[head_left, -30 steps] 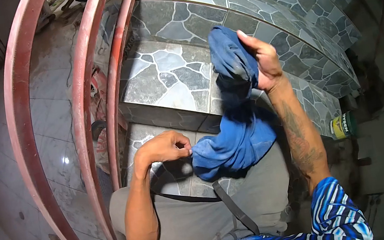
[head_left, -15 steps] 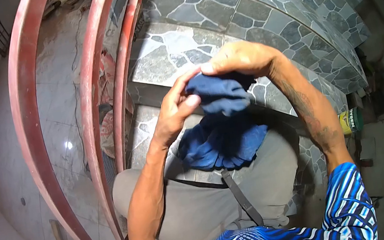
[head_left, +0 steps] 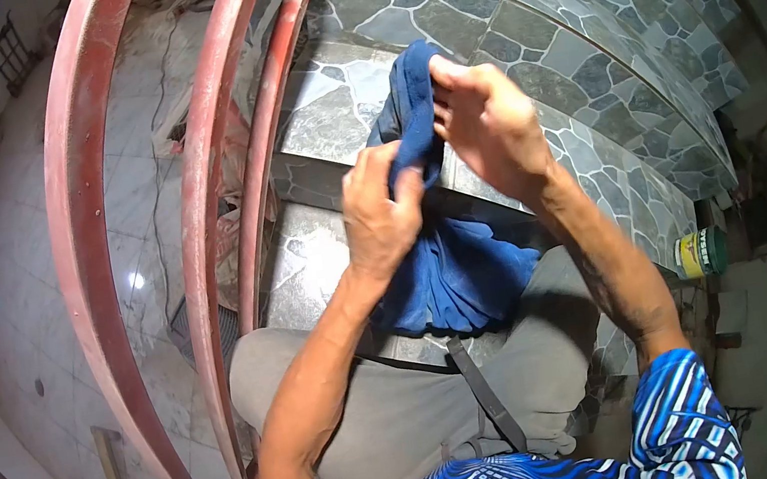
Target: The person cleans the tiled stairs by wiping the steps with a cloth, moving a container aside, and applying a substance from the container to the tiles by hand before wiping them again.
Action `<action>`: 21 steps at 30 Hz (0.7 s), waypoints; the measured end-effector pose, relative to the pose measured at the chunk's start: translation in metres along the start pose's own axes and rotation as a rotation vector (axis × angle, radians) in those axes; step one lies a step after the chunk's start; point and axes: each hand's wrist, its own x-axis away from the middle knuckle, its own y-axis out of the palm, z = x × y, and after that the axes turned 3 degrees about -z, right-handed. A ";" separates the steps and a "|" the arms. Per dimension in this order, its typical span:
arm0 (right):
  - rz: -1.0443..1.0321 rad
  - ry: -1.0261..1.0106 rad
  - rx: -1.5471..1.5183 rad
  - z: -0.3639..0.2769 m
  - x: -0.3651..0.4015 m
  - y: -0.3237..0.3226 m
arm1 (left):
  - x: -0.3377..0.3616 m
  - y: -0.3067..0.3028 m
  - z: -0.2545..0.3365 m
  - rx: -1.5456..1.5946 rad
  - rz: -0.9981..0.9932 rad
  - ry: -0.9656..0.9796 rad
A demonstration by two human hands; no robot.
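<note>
A blue cloth [head_left: 474,275] hangs between my knees in wide folds, its upper part gathered into a narrow, looped band in front of me. My left hand [head_left: 381,207] is closed on the lower part of that band, thumb toward me. Higher up, my right hand [head_left: 494,124] pinches the band's edge near its top between thumb and fingers, the other fingers slightly curled. Beneath the cloth are my grey trousers [head_left: 328,391], with a dark strap [head_left: 482,390] hanging down the front.
Stone-patterned tiled steps [head_left: 566,57] rise ahead and to the right. Curved red metal bars [head_left: 206,208] stand close on my left, with a pale tiled floor [head_left: 23,330] beyond them. A green and yellow can [head_left: 700,253] sits at the right. A wooden piece [head_left: 113,467] lies on the floor.
The bunched upper cloth has been stretched upward into a narrow upright loop. My right hand has turned upright beside it, and my left hand has moved slightly right with its grip.
</note>
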 end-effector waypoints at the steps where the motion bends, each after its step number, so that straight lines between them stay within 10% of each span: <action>1: -0.046 0.058 0.437 -0.005 -0.001 -0.009 | -0.003 -0.005 -0.005 0.026 0.026 -0.078; 4: -0.283 0.198 1.396 -0.020 0.002 -0.051 | -0.022 -0.030 -0.002 0.306 0.024 -0.342; 7: -0.602 0.182 1.694 -0.024 0.013 -0.043 | -0.021 -0.032 -0.028 0.320 -0.020 -0.463; 11: -0.553 0.369 1.528 -0.041 0.005 -0.024 | -0.029 -0.046 -0.035 0.184 -0.074 -0.549; 16: -0.821 0.041 1.330 -0.061 -0.004 -0.016 | -0.039 -0.081 0.002 0.370 -0.184 -0.114; 19: -0.832 0.285 1.216 -0.073 -0.009 0.004 | -0.043 -0.075 0.034 0.689 -0.303 -0.032; 21: -0.682 0.375 1.079 -0.080 -0.007 0.010 | -0.044 -0.071 0.048 0.337 -0.187 0.053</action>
